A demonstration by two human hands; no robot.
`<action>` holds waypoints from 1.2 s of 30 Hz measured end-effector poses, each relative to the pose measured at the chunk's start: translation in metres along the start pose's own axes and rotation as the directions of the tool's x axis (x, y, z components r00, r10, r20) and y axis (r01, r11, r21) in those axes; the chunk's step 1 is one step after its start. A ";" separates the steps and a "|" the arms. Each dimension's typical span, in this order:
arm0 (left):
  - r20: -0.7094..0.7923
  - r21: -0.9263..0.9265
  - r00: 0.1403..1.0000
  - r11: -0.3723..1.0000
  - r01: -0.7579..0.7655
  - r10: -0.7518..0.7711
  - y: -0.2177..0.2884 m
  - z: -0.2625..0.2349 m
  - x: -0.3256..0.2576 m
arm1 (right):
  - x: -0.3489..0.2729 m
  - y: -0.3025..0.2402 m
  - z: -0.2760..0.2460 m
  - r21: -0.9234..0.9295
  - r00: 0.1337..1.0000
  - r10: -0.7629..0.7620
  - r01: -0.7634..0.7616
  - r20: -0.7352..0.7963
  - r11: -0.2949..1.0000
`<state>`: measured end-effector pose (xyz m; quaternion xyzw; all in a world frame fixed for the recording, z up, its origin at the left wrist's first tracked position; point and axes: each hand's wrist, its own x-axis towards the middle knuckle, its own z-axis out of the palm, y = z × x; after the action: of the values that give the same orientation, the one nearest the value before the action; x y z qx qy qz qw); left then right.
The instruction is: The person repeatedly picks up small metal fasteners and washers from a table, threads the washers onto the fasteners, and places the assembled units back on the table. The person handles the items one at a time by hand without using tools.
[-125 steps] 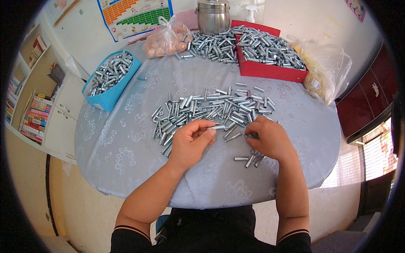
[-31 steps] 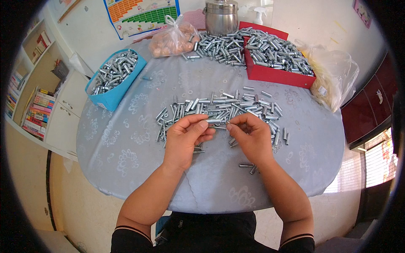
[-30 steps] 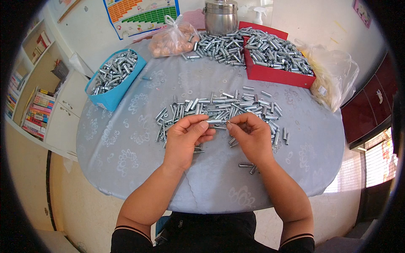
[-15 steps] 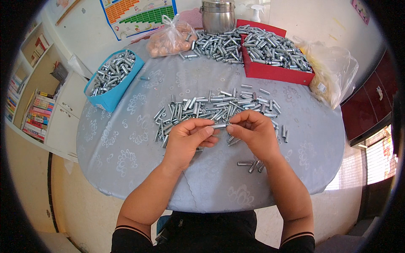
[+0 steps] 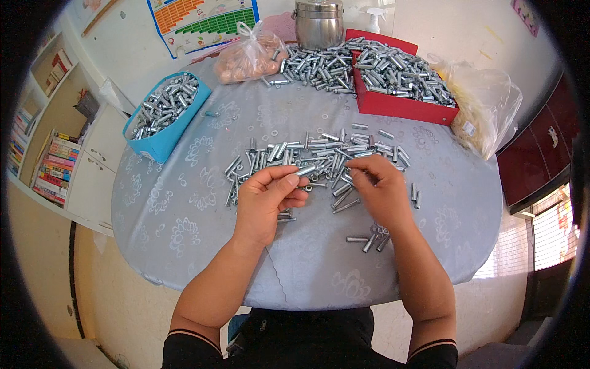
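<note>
Fingers of the left hand (image 5: 265, 200) are closed in a pinch: the thumb and forefinger hold 1 small metal sleeve (image 5: 305, 170) by its end, and it points to the right, a little above the cloth. The right hand (image 5: 379, 189) lies just beside it, palm down, fingers curled on the near edge of the pile (image 5: 313, 157) of the same grey sleeves; whether it grips one I cannot tell.

The pile spreads over the middle of the round table (image 5: 184, 215), directly behind both hands. A few loose sleeves (image 5: 369, 238) lie near the right wrist, and 2 more sit to the right of that hand. Farther back stand a red tray (image 5: 399, 106) full of sleeves, a blue bin (image 5: 161, 117) at the left, a steel pot (image 5: 318, 24) and 2 plastic bags. Nothing lies between the hands and the pile.
</note>
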<state>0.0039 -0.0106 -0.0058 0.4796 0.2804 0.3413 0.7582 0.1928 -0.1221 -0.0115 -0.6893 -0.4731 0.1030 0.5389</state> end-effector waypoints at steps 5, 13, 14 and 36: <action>0.001 -0.020 1.000 1.000 -0.010 0.010 -0.001 -0.002 0.001 | -0.001 0.000 0.008 -0.376 0.921 -0.291 0.374 0.260 0.848; -0.003 -0.040 1.000 0.999 -0.008 0.008 -0.001 -0.002 0.000 | -0.001 -0.002 0.020 -0.555 0.932 -0.266 0.362 0.248 0.749; -0.004 -0.040 1.000 0.999 -0.007 0.007 -0.001 -0.002 0.000 | -0.001 -0.004 0.021 -0.568 0.931 -0.264 0.362 0.250 0.739; 0.012 -0.007 1.000 1.000 0.012 -0.012 -0.003 -0.002 0.001 | -0.008 -0.010 0.020 -0.476 0.951 -0.098 0.235 0.294 0.847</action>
<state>0.0037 -0.0101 -0.0092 0.4773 0.2775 0.3350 0.7635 0.1705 -0.1154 -0.0139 -0.7427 -0.6080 0.0169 0.2799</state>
